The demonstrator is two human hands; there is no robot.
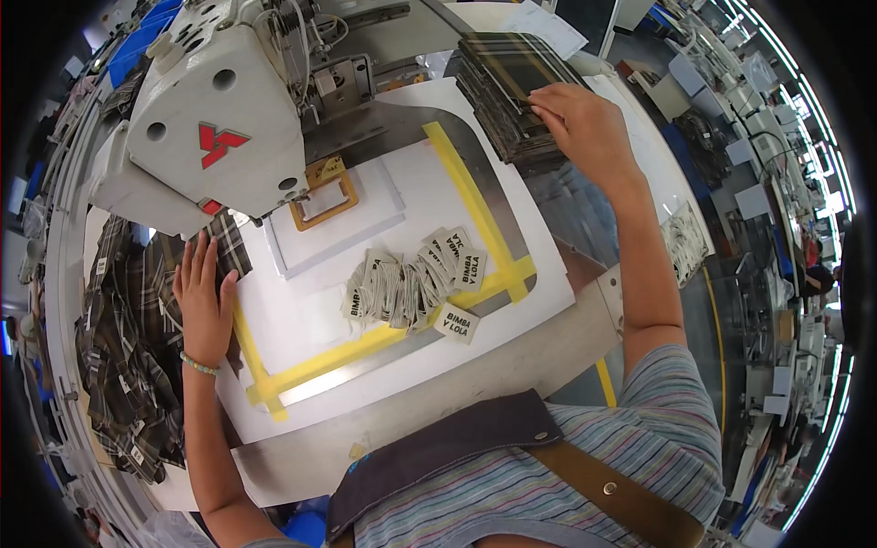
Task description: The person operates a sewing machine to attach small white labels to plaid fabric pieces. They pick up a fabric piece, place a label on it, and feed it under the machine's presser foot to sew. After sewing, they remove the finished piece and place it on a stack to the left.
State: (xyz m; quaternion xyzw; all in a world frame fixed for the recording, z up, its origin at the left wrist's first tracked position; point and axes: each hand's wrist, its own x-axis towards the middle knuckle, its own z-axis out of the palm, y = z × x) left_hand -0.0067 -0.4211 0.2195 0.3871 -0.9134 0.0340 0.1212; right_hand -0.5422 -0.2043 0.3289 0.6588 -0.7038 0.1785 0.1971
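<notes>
My left hand [206, 297] lies flat with its fingers stretched on dark plaid fabric [137, 338], left of the sewing machine head [215, 119]. A heap of this fabric hangs along the table's left side. My right hand [589, 132] reaches to the far right, thumb and fingers pinched at the edge of the top piece on a stack of dark plaid fabric pieces [512, 78]. Between my hands, a fanned row of small pale labels [402, 288] with dark print lies on the white work sheet [338, 342]. One loose label [456, 323] sits nearer to me.
A small tan frame [325, 203] on a clear plate sits beneath the machine. Yellow tape [347, 356] borders the white sheet. Papers [539, 27] lie behind the stack. A bundle of pale labels [683, 239] lies at the table's right edge. Other workstations line the right side.
</notes>
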